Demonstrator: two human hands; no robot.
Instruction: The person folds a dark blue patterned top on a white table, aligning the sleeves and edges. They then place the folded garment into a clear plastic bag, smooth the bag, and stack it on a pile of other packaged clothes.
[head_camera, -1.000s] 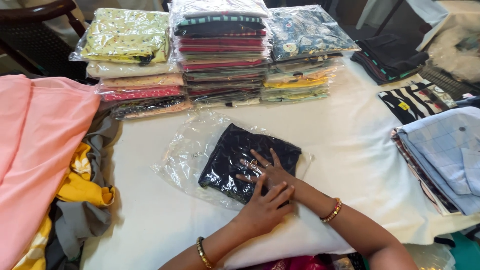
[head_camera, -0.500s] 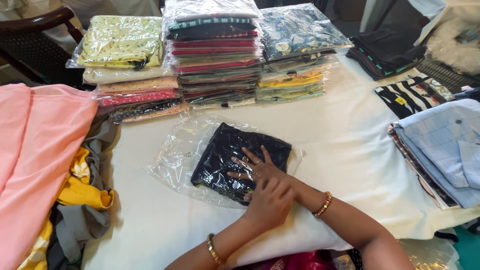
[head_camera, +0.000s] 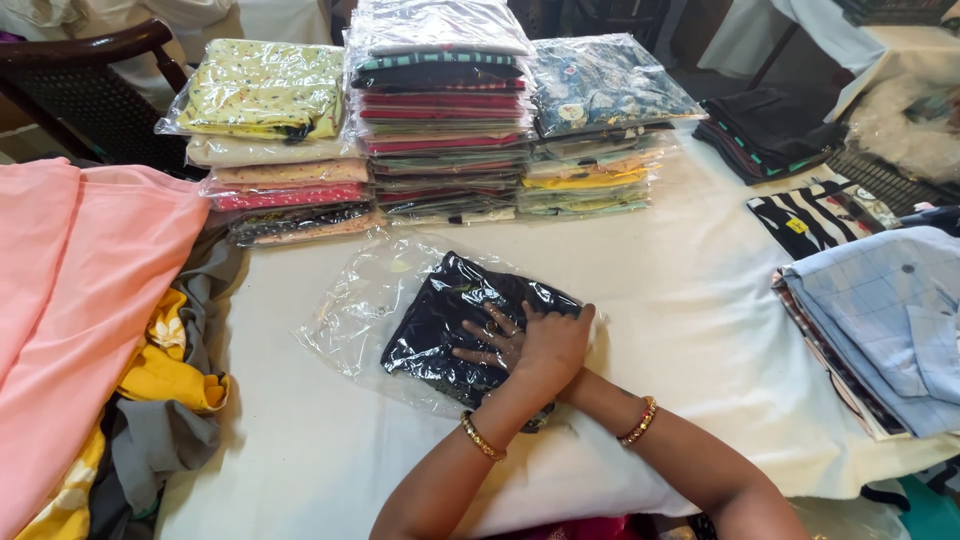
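Right now both hands are pressing down on a folded dark navy garment sealed in a clear plastic bag (head_camera: 470, 325), which is lying flat near the middle of the white cloth-covered table (head_camera: 700, 330). Seemingly the left hand (head_camera: 552, 348) is lying on top, crossed over the right hand (head_camera: 490, 345), whose fingers (head_camera: 468, 353) are spreading flat and open across the glossy plastic, gripping nothing. Fingers of the left hand are curling loosely over the right one, resting rather than clutching. Each wrist is wearing a gold bangle (head_camera: 482, 437). An empty stretch of the bag is trailing off to the left of the garment, wrinkled against the table.

Behind the garment, three stacks of folded clothes in clear bags (head_camera: 440, 110) are standing side by side, well apart from the hands. Off to the left, a pink cloth (head_camera: 70, 290) is draping over yellow and grey fabric (head_camera: 170, 390). On the right, a pale blue checked shirt (head_camera: 880, 320) is lying on other folded pieces, near a black-and-white striped garment (head_camera: 820, 215). A dark wooden chair (head_camera: 90, 80) is showing at the far left.
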